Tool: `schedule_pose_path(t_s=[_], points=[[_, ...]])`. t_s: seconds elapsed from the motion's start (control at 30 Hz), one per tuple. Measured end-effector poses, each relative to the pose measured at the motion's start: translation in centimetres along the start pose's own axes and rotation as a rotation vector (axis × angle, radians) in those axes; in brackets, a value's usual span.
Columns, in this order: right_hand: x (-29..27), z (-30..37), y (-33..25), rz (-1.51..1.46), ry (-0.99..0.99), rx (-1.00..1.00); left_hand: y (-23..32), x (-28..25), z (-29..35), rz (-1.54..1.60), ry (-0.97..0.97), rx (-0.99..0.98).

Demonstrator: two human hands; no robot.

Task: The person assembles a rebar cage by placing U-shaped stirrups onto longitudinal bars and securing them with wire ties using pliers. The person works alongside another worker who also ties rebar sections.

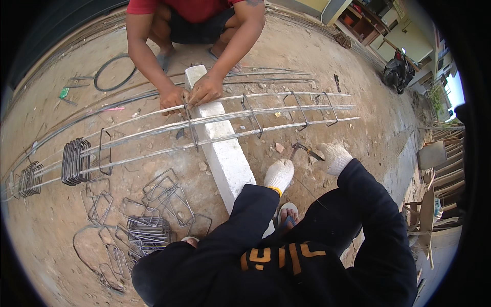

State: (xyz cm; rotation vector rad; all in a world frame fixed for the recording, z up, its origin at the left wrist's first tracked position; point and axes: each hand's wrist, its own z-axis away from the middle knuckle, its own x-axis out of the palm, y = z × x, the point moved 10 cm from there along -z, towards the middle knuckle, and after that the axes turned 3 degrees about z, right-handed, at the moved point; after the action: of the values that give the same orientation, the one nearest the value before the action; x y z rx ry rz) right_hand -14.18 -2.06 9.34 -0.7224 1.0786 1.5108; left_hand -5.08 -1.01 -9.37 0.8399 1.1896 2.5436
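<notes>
My right hand (335,158), in a white knit glove, is closed round the handles of dark-jawed pincers (306,150). Just left of it my left hand (279,175), gloved too, has its fingers closed close to the pincer jaws. A thin wire (313,195) trails from the left hand toward my knee. Beyond both hands lies a cage of long steel bars (225,115) with square stirrups (302,110) spaced along it. It rests across a white concrete beam (225,158). A co-worker's two hands (197,93) grip a stirrup at the bars.
Bunched stirrups (76,161) hang on the bars at left. Loose stirrups (166,197) and a stack (148,230) lie on the dirt at lower left. Behind the cage are a black wire coil (115,72) and another tool (336,83). A motorbike (399,71) stands far right.
</notes>
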Motion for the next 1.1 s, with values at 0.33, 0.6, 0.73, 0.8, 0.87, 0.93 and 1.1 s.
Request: schedule_pose_path(t_s=[0.33,0.6,0.73,0.8,0.87,0.93,1.1], points=[[-3.5,-9.6,-10.1,-0.089,0.259,-0.261,-0.1,2.6,0.3,-0.189,-0.181,-0.013],[-3.7,-11.5,-9.7,-0.128,0.250,-0.418,5.5,-4.5,2.5,0.583,0.258,0.272],[-3.6,-14.1,-11.5,0.016,-0.069,-0.541,5.8,-5.1,2.4,0.814,0.204,0.284],[-3.3,-15.0,-12.2,0.084,-0.089,-0.535,5.9,-5.7,2.5,0.705,0.280,0.325],[-2.8,-15.3,-13.0,0.172,0.031,-0.530,6.1,-6.5,3.0,0.532,0.379,0.366],[-2.1,-14.8,-13.7,0.155,0.195,-0.561,6.3,-6.9,3.2,0.431,0.413,0.398],[-0.4,-13.4,-12.0,-0.116,0.348,-0.575,6.2,-7.7,3.5,0.321,0.501,0.426]])
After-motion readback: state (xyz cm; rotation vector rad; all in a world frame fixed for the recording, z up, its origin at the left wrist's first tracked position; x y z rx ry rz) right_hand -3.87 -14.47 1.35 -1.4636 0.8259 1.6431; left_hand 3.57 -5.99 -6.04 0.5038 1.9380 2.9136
